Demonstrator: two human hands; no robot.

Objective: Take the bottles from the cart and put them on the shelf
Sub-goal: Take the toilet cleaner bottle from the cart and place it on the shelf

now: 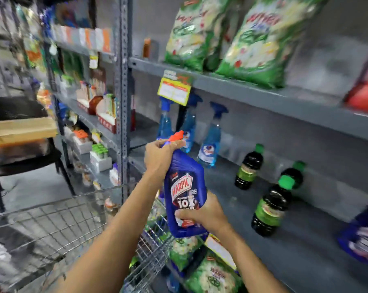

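Above the cart (52, 216), blue bottle (185, 193) held by both hands: left hand (159, 154) wrapped at neck, right hand (202, 214) at base. Set upright on shelf (284, 246), clear of green-capped bottles (272, 208).

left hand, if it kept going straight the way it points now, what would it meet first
Probably the blue spray bottles at the back of the shelf. The left hand, its grip on the Harpic bottle neck, points at them; depth is unclear.

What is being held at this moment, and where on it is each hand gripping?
A blue Harpic bottle. The left hand grips its neck below the red cap; the right hand holds its lower body, fingers across the label.
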